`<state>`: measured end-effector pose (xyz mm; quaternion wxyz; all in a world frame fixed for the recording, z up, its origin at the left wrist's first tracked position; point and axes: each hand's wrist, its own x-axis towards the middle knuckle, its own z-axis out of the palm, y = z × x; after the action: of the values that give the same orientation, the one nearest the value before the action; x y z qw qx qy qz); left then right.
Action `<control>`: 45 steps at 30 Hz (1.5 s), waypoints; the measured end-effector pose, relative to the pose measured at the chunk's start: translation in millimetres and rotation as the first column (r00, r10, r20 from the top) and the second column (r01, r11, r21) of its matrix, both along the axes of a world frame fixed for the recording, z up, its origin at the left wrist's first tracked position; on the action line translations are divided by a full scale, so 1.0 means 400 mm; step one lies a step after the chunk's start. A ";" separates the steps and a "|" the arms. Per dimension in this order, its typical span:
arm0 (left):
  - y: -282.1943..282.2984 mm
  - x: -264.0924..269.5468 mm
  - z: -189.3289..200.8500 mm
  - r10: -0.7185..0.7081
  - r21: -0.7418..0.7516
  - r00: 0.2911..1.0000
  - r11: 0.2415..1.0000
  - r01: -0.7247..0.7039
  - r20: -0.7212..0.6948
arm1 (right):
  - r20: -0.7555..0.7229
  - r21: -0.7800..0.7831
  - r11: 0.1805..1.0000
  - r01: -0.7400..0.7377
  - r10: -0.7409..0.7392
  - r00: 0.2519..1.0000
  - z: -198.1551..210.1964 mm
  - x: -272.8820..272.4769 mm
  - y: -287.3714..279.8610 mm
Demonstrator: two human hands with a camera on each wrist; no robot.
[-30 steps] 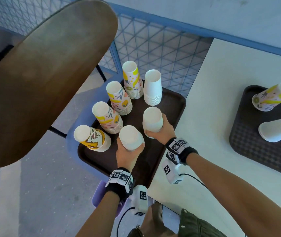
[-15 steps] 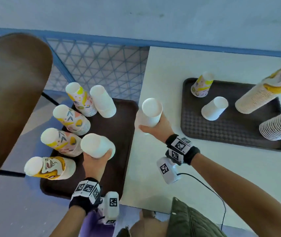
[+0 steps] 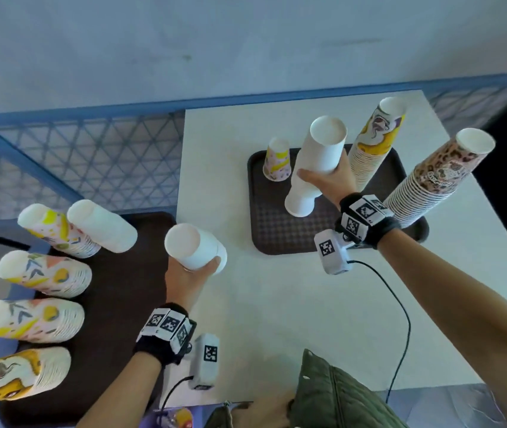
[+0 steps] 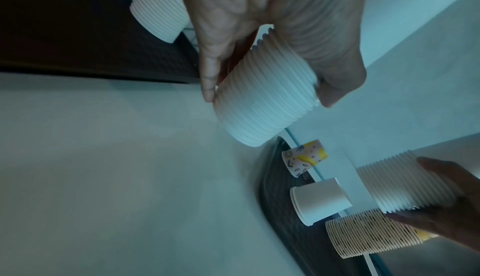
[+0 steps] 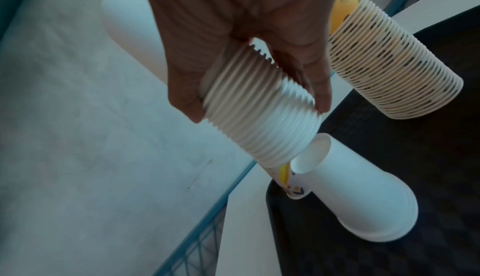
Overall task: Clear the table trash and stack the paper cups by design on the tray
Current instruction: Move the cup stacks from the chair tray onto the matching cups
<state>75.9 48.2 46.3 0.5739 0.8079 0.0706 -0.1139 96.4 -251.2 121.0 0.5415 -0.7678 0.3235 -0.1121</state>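
My right hand [image 3: 329, 177] grips a white cup stack [image 3: 323, 149], mouth down, over the dark tray [image 3: 276, 239] on the white table. The stack's lower rim meets the top of a single upturned white cup [image 3: 300, 202] [image 5: 363, 198]; contact is unclear. My left hand [image 3: 190, 273] grips a second white stack [image 3: 193, 247] [image 4: 265, 100] above the table's left edge. On the same tray stand one patterned cup [image 3: 276, 162], a tall yellow cartoon stack [image 3: 375, 143] and a tall leopard-print stack [image 3: 431, 180].
A second dark tray [image 3: 122, 288] sits lower at the left with a white stack [image 3: 104, 227], three patterned stacks [image 3: 45, 273] and a cartoon stack [image 3: 14, 375]. A blue mesh railing [image 3: 91, 156] runs behind it. A black cable [image 3: 400, 304] crosses the table.
My right hand carried its white stack from the table's left edge onto the table tray, over the single white cup. My left hand lifted its stack off the left tray toward the table.
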 end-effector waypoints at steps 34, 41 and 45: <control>-0.570 0.170 0.192 -0.449 0.073 0.888 0.893 0.444 0.098 | -0.319 -0.250 0.898 -0.361 0.276 0.907 -0.284 -0.297 -0.132; -0.393 0.133 0.148 -0.371 0.150 0.928 0.920 0.363 0.029 | -0.480 -0.421 0.712 -0.562 0.351 0.804 -0.313 -0.471 -0.130; -0.225 0.145 0.127 -0.203 0.289 0.971 0.944 0.160 0.128 | -0.623 -0.411 0.616 -0.672 0.348 0.700 -0.346 -0.550 -0.122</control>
<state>133.7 -42.0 97.0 0.4462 0.8895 -0.0340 -0.0920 -123.5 -299.9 -17.4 0.1713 -0.9617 0.1516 0.1508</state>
